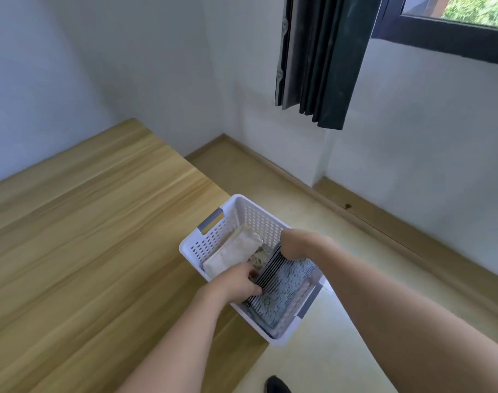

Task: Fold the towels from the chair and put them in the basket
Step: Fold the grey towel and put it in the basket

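Both hands, left hand point(240, 280) and right hand point(294, 245), pinched folded striped towel point(282, 290) inside basket point(198, 245) overhanging table point(86, 236); pressing risked tipping it.

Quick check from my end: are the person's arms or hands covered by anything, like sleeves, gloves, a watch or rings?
Nothing shows. The left hand and right hand are bare, no gloves. Both forearms are uncovered up to the frame edge, so no sleeves in view. No watch, band or ring can be seen.

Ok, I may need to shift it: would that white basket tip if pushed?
Probably. The white basket overhangs the table edge, so a push floorward could topple it. Its perforated plastic looks light; folded towels add little weight. Both hands steady it somewhat.
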A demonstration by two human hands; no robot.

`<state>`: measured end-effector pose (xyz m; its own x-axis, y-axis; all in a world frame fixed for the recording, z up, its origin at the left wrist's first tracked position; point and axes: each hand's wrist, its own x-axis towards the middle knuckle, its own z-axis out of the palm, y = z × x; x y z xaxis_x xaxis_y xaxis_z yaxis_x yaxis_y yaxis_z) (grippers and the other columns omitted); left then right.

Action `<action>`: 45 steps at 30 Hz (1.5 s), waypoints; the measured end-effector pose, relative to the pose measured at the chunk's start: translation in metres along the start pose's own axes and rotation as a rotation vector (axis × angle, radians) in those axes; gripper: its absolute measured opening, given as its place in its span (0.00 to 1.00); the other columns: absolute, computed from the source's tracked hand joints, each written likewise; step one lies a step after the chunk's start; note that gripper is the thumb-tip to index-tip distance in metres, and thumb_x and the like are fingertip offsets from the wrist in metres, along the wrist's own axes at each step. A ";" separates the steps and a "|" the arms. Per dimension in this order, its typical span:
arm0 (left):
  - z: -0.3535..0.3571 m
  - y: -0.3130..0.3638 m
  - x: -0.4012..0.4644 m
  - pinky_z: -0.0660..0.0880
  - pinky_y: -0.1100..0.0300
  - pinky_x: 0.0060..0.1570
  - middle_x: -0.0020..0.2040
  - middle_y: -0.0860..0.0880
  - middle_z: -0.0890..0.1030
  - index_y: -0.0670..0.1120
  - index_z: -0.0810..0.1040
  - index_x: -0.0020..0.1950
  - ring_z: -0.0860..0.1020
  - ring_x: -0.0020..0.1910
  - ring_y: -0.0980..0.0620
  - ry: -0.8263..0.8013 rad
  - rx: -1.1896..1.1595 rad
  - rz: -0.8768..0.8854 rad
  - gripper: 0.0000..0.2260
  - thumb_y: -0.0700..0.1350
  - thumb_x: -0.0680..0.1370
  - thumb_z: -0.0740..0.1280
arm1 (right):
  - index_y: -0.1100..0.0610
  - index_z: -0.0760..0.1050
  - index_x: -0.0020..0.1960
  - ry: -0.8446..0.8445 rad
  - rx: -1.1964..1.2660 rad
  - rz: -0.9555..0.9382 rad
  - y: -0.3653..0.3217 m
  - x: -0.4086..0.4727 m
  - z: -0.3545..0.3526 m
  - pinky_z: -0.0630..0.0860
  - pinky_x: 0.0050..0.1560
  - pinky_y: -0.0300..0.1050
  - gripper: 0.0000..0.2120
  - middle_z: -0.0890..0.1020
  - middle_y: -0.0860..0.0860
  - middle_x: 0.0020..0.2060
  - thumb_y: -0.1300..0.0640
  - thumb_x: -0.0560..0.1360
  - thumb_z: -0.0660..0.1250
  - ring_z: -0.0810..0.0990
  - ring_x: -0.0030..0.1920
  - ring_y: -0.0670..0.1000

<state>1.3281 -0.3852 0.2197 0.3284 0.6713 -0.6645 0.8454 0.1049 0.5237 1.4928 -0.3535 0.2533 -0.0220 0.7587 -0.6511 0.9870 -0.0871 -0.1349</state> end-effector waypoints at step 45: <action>-0.003 -0.010 0.033 0.75 0.51 0.51 0.57 0.46 0.78 0.45 0.73 0.60 0.76 0.54 0.45 0.200 0.302 0.065 0.12 0.45 0.79 0.58 | 0.61 0.74 0.56 0.205 -0.040 0.011 -0.004 0.022 0.033 0.74 0.39 0.45 0.14 0.79 0.56 0.51 0.69 0.73 0.58 0.81 0.50 0.57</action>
<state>1.3296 -0.3625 0.1944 0.3220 0.8030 -0.5015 0.9216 -0.1445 0.3603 1.4828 -0.3578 0.2152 0.0177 0.8735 -0.4865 0.9927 -0.0734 -0.0958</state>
